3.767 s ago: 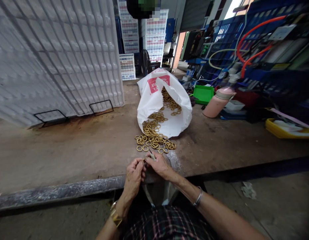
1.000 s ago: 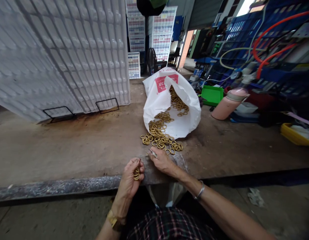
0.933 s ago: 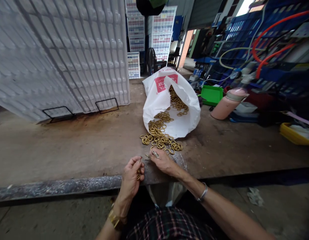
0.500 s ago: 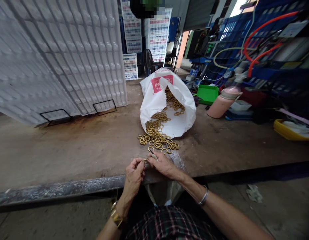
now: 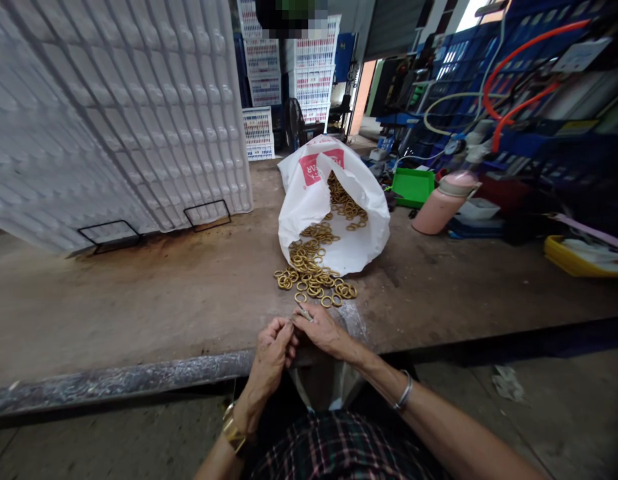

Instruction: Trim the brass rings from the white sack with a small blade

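My left hand point(image 5: 273, 348) is closed in a pinch at the bench's front edge. Half a second ago a brass-coloured ring showed at its fingertips; now the fingers hide it. Against it, fingertips nearly meeting, my right hand point(image 5: 325, 329) is wrapped round a slim pointed tool point(image 5: 305, 312), its kind unclear. Just beyond the hands lies a heap of brass-coloured rings point(image 5: 311, 270), a few loose at its near side. They spill from the mouth of a white sack point(image 5: 361, 250) lying on its side, with more rings inside.
The brown bench point(image 5: 189, 293) has a scuffed, wrapped front edge. White ribbed trays point(image 5: 163, 113) stand tall at left, with black wire frames at their base. To the right are a green tray point(image 5: 413, 188), a pink bottle point(image 5: 441, 207) and a yellow tray point(image 5: 583, 260). White crates point(image 5: 313, 83) are stacked behind.
The ring glimpsed between my fingertips is now covered by them. Both hands have shifted only slightly and stay together; the view has moved a little.
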Action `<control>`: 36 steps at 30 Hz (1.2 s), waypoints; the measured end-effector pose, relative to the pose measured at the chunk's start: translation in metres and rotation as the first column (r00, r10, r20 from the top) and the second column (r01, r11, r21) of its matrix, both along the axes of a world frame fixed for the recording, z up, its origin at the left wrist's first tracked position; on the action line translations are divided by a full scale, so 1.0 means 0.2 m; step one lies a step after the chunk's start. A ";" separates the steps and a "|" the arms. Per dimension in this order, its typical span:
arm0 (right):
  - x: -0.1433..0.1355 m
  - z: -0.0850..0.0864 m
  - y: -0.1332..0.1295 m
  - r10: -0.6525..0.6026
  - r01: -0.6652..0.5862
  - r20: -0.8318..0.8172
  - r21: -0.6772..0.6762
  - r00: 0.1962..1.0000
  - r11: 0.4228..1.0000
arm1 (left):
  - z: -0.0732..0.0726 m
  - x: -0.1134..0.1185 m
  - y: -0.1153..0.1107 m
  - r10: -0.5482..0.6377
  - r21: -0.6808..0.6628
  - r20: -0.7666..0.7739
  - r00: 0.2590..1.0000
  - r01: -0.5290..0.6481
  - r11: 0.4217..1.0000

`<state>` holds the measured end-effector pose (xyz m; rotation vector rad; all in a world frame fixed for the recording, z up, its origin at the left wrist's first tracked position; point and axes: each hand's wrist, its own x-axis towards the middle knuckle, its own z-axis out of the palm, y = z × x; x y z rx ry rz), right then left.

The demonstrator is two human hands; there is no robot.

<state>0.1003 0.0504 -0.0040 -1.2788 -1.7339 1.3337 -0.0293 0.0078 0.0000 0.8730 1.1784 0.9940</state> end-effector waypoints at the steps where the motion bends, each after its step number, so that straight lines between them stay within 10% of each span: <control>1: 0.00 0.01 0.00 0.007 -0.007 -0.011 -0.007 1.000 1.000 | 0.00 0.00 0.00 0.002 0.001 0.012 1.000 -0.002 1.000; 10: 0.00 0.04 0.01 -0.065 0.041 0.209 0.116 0.976 0.992 | 0.00 -0.01 -0.01 0.039 0.010 0.131 0.991 -0.041 0.999; 17: 0.01 0.02 -0.04 0.005 -0.219 0.637 0.257 0.771 0.941 | -0.02 -0.02 0.00 0.077 0.023 0.093 0.993 -0.079 0.997; 36: 0.03 0.03 -0.01 0.042 -0.311 0.806 0.180 0.591 0.933 | 0.00 -0.02 -0.05 0.089 0.064 0.012 0.996 -0.090 0.994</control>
